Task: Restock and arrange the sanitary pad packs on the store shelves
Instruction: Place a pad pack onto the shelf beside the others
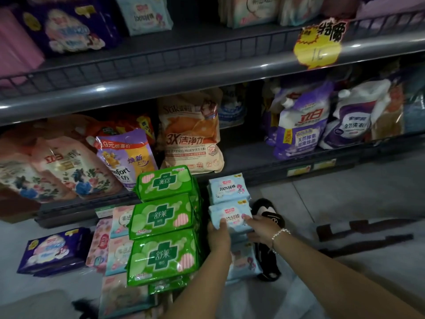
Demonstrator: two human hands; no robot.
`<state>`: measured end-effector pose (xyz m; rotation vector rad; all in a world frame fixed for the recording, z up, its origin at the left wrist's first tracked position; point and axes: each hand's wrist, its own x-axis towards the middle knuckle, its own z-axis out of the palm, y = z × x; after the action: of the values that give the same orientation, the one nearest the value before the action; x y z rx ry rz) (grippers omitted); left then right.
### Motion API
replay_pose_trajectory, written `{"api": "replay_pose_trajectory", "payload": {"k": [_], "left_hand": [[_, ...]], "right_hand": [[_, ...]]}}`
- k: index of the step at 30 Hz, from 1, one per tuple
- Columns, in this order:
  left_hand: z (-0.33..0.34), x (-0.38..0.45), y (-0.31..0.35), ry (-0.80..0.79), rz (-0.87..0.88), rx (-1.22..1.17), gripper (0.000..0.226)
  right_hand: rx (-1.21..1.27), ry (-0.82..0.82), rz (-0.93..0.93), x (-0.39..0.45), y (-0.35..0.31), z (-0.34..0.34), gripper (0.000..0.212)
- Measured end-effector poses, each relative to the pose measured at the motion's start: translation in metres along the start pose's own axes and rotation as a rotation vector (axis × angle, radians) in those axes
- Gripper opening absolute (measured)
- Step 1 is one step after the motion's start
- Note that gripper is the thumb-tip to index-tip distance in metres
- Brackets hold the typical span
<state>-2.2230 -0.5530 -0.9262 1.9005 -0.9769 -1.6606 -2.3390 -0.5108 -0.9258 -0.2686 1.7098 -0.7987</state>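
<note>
Pad packs (226, 217) stand stacked right of the taller stack (161, 217) (apparently floor-level), before the bottom shelf (253, 155).

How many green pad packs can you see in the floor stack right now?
3 with full faces showing: top green pack, middle green pack, bottom green pack. A green edge below suggests more, partly hidden.
</note>
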Motion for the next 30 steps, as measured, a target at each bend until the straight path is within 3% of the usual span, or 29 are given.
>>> {"api": "replay_pose_trajectory", "payload": {"k": [7, 12, 18, 23, 30], "left_hand": [[-0.001, 0.012, -0.006, -0.015, 0.038, 0.122, 0.049], [-0.001, -0.002, -0.003, 0.009, 0.022, 0.088, 0.051], [-0.002, -0.030, 0.010, 0.007, 0.047, 0.082, 0.049], [-0.010, -0.049, 0.037, -0.037, 0.321, 0.147, 0.042], [-0.037, -0.086, 0.133, -0.048, 0.901, 0.482, 0.052]], "right_hand": [[-0.207, 0.025, -0.039, 0.007, 0.005, 0.007, 0.024], [-0.479, 0.089, -0.200, -0.002, 0.005, 0.005, 0.028], [-0.441, 0.241, -0.353, -0.027, 0.001, 0.016, 0.040], [-0.353, 0.384, -0.595, -0.067, -0.032, 0.018, 0.039], [-0.613, 0.586, -1.051, -0.121, -0.115, -0.001, 0.042]]}}
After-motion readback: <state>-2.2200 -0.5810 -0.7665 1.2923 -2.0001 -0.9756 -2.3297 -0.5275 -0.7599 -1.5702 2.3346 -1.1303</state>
